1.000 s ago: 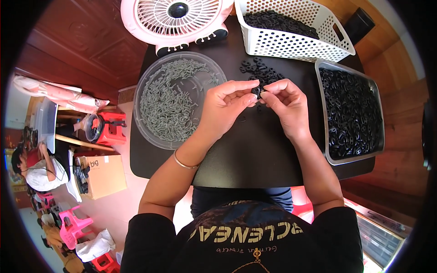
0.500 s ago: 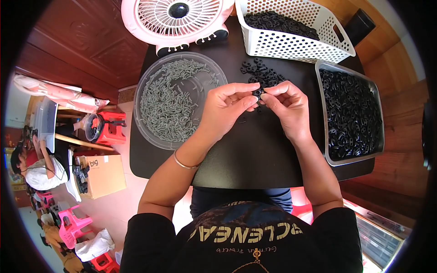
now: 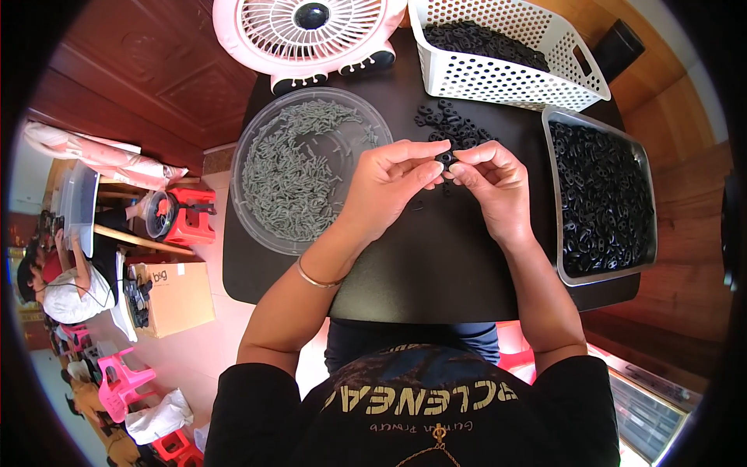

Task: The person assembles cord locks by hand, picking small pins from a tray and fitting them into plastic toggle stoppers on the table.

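- left hand [image 3: 387, 187]: positioned above the middle of the black table [image 3: 436, 265]; fingers curled, thumb and fingertips pinched on a small black ring part [image 3: 446, 158]; a thin bangle [image 3: 317, 279] sits on the wrist
- right hand [image 3: 492, 183]: just right of the left hand, fingertips meeting it; thumb and forefinger pinched on the same small black ring part from the right side
- small black ring part: held between both hands, above the table surface, just near of the loose pile of black parts [image 3: 451, 124]; its detail is too small to tell
- loose pile of black parts: lies on the table, far of the hands, between the round tray and the white basket
- clear round tray [image 3: 257, 226]: left of the hands, on the table; holds many small grey pieces [image 3: 292, 167] spread mostly over its left and far portions
- rectangular clear tray [image 3: 650, 233]: right of the hands, at the right table edge; filled with black ring parts
- white perforated basket [image 3: 506, 78]: far right on the table; holds more black parts
- pink fan [image 3: 311, 27]: far edge of the table, beside the basket on its left
- floor at left: a cardboard box [image 3: 175, 296], red and pink stools; another person [image 3: 66, 280] sits at the far left rim
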`<state>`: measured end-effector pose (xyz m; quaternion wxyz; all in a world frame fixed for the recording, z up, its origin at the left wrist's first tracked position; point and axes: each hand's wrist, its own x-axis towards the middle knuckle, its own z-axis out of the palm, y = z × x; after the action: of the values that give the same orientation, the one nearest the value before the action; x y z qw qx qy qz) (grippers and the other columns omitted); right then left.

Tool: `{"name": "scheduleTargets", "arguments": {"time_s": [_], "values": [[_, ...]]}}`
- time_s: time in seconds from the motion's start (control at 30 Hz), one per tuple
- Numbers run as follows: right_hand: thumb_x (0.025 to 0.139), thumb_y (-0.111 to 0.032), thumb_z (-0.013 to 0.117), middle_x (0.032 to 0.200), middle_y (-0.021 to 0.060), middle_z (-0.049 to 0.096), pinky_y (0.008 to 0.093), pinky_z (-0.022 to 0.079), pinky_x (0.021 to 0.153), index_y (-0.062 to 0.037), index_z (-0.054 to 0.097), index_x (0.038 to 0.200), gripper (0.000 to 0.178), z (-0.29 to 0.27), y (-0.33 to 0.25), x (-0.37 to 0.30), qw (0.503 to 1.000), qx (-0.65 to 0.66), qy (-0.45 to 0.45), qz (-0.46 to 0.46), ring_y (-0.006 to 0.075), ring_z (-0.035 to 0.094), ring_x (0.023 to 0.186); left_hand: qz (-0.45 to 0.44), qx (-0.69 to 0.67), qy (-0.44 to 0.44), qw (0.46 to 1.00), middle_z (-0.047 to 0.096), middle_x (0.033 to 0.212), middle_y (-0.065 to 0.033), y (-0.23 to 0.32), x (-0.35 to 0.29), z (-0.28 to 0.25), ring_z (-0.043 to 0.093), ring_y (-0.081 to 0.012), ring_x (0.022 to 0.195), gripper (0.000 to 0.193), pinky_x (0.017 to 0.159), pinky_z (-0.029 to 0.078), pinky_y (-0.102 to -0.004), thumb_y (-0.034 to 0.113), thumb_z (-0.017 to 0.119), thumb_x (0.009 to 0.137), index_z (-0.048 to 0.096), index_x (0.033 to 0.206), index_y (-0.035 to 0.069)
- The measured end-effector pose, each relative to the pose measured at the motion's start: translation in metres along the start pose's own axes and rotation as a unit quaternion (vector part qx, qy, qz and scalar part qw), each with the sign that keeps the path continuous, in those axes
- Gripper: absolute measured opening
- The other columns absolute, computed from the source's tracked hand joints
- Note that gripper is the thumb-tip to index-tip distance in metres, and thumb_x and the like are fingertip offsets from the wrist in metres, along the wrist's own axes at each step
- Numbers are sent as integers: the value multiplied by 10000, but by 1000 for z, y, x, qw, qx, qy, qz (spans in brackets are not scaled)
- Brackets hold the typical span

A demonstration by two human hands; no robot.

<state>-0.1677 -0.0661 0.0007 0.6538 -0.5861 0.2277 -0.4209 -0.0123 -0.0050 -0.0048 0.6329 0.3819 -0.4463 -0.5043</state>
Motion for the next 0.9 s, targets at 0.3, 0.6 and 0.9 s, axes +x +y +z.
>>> {"name": "scheduleTargets", "arguments": {"time_s": [0.3,0.6,0.9], "values": [[780,65,599,809,37,592,218,495,697,-23,563,854,121,3,3,1,1000,8,17,4,101,601,778,-20,-91,40,995,575,804,-60,1,0,3,544,-110,724,145,721,493,-255,-5,579,811,547,952,-15],[768,73,604,764,38,599,219,485,657,-37,571,813,123,6,7,1,996,66,52,16,93,589,705,-18,-113,43,993,595,822,-69,-3,0,2,571,-122,729,115,709,492,-250,-1,588,808,552,918,-3],[767,69,607,760,41,603,220,491,644,-30,579,794,106,5,4,1,999,34,31,15,94,596,699,-23,-96,31,995,601,819,-67,-4,0,-2,578,-125,731,100,698,481,-235,-1,592,806,570,903,-3]]}}
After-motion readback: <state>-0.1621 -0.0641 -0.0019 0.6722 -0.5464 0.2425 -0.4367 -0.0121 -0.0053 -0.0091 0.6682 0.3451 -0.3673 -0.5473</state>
